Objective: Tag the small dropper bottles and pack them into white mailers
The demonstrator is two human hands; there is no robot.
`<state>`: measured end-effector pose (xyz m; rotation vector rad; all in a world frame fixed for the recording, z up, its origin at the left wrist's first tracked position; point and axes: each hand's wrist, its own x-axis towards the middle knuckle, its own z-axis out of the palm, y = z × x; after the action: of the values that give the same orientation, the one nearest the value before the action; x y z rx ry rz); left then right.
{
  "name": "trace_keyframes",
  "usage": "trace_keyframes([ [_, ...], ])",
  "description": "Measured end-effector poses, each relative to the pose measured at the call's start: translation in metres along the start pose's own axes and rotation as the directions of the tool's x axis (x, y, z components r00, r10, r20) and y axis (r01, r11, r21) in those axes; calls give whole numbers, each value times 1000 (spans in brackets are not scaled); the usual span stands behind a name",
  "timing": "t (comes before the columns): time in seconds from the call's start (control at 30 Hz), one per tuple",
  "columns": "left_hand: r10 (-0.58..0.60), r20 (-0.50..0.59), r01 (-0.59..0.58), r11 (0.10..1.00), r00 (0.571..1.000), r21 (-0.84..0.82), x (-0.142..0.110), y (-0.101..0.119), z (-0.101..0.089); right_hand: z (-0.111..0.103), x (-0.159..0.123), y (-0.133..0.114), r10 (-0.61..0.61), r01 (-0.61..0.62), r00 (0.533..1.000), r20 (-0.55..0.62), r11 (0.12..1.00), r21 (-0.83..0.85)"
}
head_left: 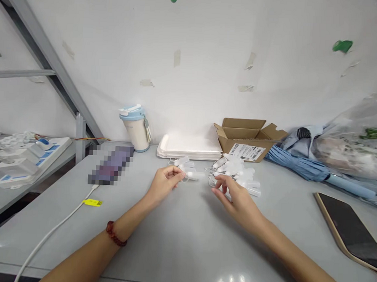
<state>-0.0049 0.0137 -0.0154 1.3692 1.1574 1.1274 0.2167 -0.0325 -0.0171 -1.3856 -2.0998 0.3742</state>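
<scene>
My left hand (165,182) is closed in a pinch at the end of a small translucent white tube (195,175) with a thin loop, which points right just above the table. Behind that hand lie a few similar tubes (183,162). My right hand (236,198) is at the near left edge of a larger pile of such tubes (237,169), its thumb and fingers bent and slightly apart. Thin white loops stick out of the pile beside its fingertips, and I see nothing held between them. The right fingers partly cover the front of the pile.
Behind the tubes lies a stack of white padded envelopes (191,148), beside an opened cardboard box (248,140). A tumbler (135,130) and a pixelated device (111,166) with a white cable (57,226) are left. Right are a blue umbrella (301,163) and a phone (351,229).
</scene>
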Motion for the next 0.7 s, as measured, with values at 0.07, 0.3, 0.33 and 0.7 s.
trace_keyframes([
  [0.07, -9, -109, 6, 1000, 994, -21, 6, -3, -4, -3, 2, 7, -5, 4, 1000, -21, 997, -78],
  [0.3, -131, -179, 86, 967, 975, -241, 14, -12, -10, -4, 6, 14, -52, 42, 998, -36, 972, -229],
  [0.33, -138, -182, 90, 963, 974, -254, 15, -12, -11, -4, 5, 14, -62, 51, 997, -36, 968, -244],
  [0.7, -178, -225, 108, 950, 958, -292, 14, -12, -11, -2, 4, 17, -86, 81, 996, -1, 944, -320],
])
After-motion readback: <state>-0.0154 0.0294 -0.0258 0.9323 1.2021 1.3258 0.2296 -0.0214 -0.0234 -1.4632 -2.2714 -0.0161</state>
